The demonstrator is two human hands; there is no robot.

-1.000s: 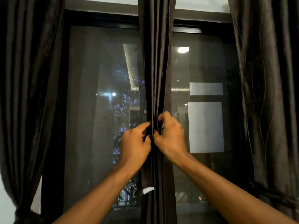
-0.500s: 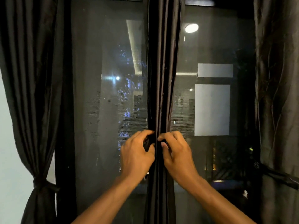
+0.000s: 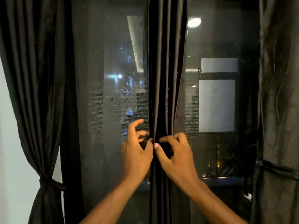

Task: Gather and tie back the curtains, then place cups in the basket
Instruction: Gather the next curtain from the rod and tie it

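Observation:
A dark, gathered middle curtain (image 3: 166,78) hangs straight down the centre of the window. My left hand (image 3: 136,152) pinches a dark tie strip at the curtain's left edge, index finger lifted. My right hand (image 3: 176,154) curls round the front of the bunched fabric, thumb tip pressed against it. The two hands nearly touch at the same height. The left curtain (image 3: 32,94) is bound by a tie (image 3: 47,180) low down. The right curtain (image 3: 279,110) carries a dark tieback band (image 3: 275,168). No cups or basket are in view.
Behind the curtains is a dark window (image 3: 110,94) with a mesh screen, showing reflections of a ceiling lamp (image 3: 194,22) and pale panels. A light wall (image 3: 9,143) runs along the far left.
The view has tilted down a little, so both hands sit lower on the middle curtain. My left index finger has lifted off the fabric and my right fingers have spread wider round the bunch.

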